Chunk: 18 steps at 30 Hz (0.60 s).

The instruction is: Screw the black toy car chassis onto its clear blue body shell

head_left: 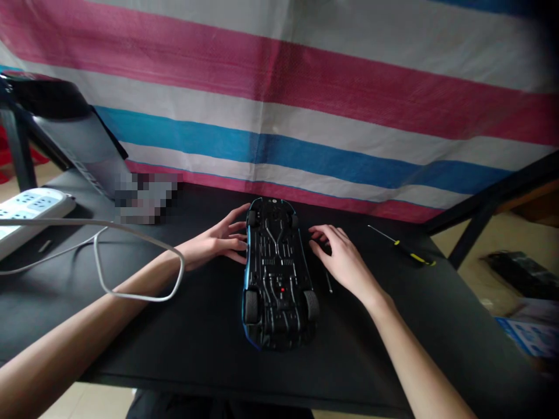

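A toy car (279,256) lies upside down on the black table, its dark underside and wheels facing up and blue bodywork showing along its left edge. My left hand (222,241) is at the car's left side, fingers spread and fingertips against or very close to the body. To the right of the car, my right hand (336,250) is loosely curved, with a gap between thumb and fingers and nothing visible in it. A thin metal shaft (329,282) pokes out below this hand; its other end is hidden. Farther right lies a black and yellow screwdriver (404,250).
A white power strip (39,203) and a looping white cable (140,298) are on the left; the cable passes above my left forearm. Behind them stands a grey device (82,139). A striped tarp (279,116) hangs along the back edge of the black table (183,343).
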{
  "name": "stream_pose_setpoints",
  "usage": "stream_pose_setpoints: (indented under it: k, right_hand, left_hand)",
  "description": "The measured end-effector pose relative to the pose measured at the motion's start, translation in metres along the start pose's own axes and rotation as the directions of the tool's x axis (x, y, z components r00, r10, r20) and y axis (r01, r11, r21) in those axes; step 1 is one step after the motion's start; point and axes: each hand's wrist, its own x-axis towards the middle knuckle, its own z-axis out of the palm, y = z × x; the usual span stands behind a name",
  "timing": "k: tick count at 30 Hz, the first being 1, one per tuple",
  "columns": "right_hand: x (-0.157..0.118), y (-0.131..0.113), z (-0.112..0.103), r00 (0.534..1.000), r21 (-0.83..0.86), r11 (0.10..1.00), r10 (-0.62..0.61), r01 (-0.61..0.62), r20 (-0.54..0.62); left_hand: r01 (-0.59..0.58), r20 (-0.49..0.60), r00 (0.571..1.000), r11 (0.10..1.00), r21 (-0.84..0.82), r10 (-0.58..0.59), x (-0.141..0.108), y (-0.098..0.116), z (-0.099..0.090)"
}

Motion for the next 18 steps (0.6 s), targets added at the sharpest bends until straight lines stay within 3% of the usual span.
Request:
stream_pose_setpoints:
  k: [12,15,18]
  right_hand:
    - [-0.002,0.004,0.003,0.998,-0.081,0.995,-0.055,0.055,0.01]
    - [0.0,-0.02,-0.009,0.995,-0.093,0.994,-0.057,0.05,-0.077]
    - [-0.01,-0.07,-0.033,0.991,0.143,0.988,-0.046,0.064,-0.126]
  left_hand:
    - [0.036,-0.022,0.999,0.999,-0.013,-0.037,0.004,0.0,0.007]
    - [0.033,-0.016,0.999,0.999,-0.013,-0.033,0.004,-0.001,0.006]
    - [0.022,-0.008,1.0,1.0,-0.008,-0.022,0.006,-0.004,0.004]
